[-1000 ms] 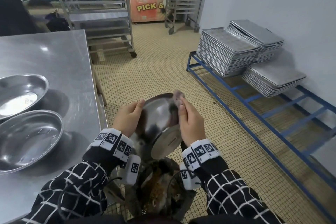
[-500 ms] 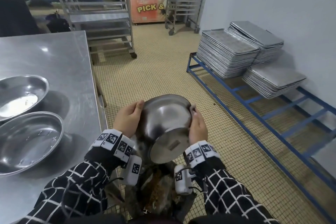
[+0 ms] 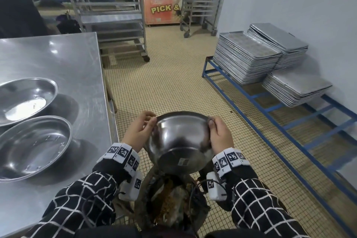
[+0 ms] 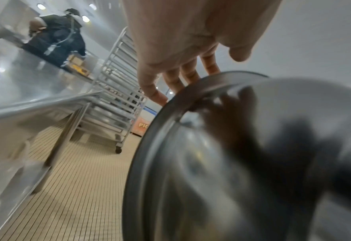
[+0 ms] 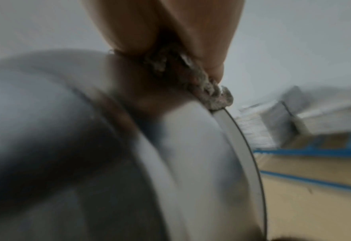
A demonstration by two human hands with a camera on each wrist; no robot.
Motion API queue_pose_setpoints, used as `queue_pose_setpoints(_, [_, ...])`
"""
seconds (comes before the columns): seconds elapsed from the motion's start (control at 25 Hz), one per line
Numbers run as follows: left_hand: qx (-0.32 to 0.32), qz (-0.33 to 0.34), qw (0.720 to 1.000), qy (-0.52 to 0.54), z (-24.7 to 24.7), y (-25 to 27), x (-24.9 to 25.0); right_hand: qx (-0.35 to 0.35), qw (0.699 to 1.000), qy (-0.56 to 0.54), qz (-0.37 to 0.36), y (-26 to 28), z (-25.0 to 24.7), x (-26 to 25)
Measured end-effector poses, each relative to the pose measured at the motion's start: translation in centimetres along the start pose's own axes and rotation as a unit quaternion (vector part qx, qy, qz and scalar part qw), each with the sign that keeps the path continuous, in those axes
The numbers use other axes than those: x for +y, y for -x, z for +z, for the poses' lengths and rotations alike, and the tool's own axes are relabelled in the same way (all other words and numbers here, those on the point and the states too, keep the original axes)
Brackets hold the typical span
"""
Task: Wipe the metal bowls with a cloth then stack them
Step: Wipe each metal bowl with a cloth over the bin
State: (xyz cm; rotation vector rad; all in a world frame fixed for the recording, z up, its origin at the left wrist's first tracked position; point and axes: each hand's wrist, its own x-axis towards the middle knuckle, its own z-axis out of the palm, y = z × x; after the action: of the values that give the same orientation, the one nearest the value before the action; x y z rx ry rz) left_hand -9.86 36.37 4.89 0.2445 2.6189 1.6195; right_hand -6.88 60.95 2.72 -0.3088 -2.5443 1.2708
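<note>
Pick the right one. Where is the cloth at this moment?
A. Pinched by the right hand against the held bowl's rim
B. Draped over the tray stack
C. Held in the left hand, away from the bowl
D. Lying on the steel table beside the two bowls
A: the right wrist view shows the cloth squeezed between the right hand and the rim of the bowl.

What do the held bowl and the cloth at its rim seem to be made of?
Bowl: probably stainless steel, polished; it mirrors the left hand. Cloth: seemingly a coarse, nubbly grey fabric, pinched at the rim by the right hand; the fibre is unclear.
</note>
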Motion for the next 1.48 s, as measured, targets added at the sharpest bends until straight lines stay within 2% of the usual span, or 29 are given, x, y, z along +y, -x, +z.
queue_pose_setpoints(0.12, [-0.067, 0.035, 0.995, -0.062, 0.8, 0.0, 1.0, -0.05, 0.981, 0.127, -0.134, -0.7, 0.1, -1.6])
queue_pose_setpoints(0.24, [-0.077, 0.083, 0.981, -0.16, 1.6, -0.1, 1.0, -0.06, 0.963, 0.165, -0.204, -0.5, 0.6, -2.7])
queue_pose_setpoints(0.36, [-0.051, 0.082, 0.98, -0.174, 1.7, -0.1, 0.8, -0.041, 0.972, 0.114, -0.201, -0.4, 0.8, -3.3])
queue_pose_setpoints(0.48, [-0.014, 0.06, 0.983, -0.173, 1.2, -0.2, 1.1, 0.05, 0.978, 0.018, -0.201, 0.2, 0.4, -4.6])
queue_pose_setpoints(0.56, [0.012, 0.051, 0.986, -0.161, 1.0, -0.4, 1.8, 0.077, 0.976, -0.027, -0.201, 1.9, 0.9, -6.0])
queue_pose_setpoints(0.64, [0.035, 0.047, 0.99, -0.127, 1.0, -0.5, 2.8, 0.059, 0.973, 0.047, -0.217, 4.4, 2.5, -6.8])
queue_pose_setpoints(0.76, [0.038, 0.047, 0.993, -0.106, 0.7, -0.7, 4.1, 0.053, 0.947, 0.205, -0.243, 6.2, 4.5, -7.0])
queue_pose_setpoints(0.84, [0.034, 0.055, 0.99, -0.124, 0.4, -0.5, 4.6, 0.054, 0.966, 0.173, -0.186, 4.9, 3.9, -7.1])
queue_pose_setpoints(0.92, [0.043, 0.047, 0.993, -0.095, -0.2, -0.4, 4.5, 0.015, 0.996, 0.045, -0.072, 3.1, 2.6, -6.0])
queue_pose_setpoints(1.0, [0.064, 0.038, 0.994, -0.083, -0.7, -0.3, 4.2, -0.031, 0.995, -0.049, 0.082, 1.9, 1.5, -4.1])
queue_pose_setpoints(1.08, [0.067, 0.032, 0.992, -0.098, -0.9, -0.3, 3.9, -0.03, 0.99, -0.036, 0.131, 2.3, 0.7, -2.8])
queue_pose_setpoints(1.16, [0.067, 0.015, 0.993, -0.098, -0.9, -0.3, 3.6, -0.002, 0.996, -0.035, 0.085, 3.1, 0.5, -3.1])
queue_pose_setpoints(1.24, [0.061, -0.001, 0.995, -0.084, -0.6, -0.3, 3.3, 0.018, 0.998, -0.053, -0.017, 4.0, 0.9, -4.7])
queue_pose_setpoints(1.28, [0.054, -0.005, 0.996, -0.076, -0.4, -0.3, 3.3, 0.006, 0.996, -0.047, -0.07, 4.5, 1.5, -5.7])
queue_pose_setpoints(1.36, [0.05, -0.001, 0.996, -0.073, 0.1, -0.3, 3.9, -0.026, 0.981, 0.071, -0.176, 5.6, 3.4, -7.2])
queue_pose_setpoints(1.4, [0.052, 0.005, 0.995, -0.081, 0.4, -0.3, 4.3, -0.016, 0.967, 0.145, -0.209, 6.0, 4.5, -7.4])
queue_pose_setpoints(1.48, [0.062, 0.021, 0.99, -0.123, 0.7, -0.2, 5.2, 0.017, 0.964, 0.186, -0.19, 5.7, 5.7, -7.8])
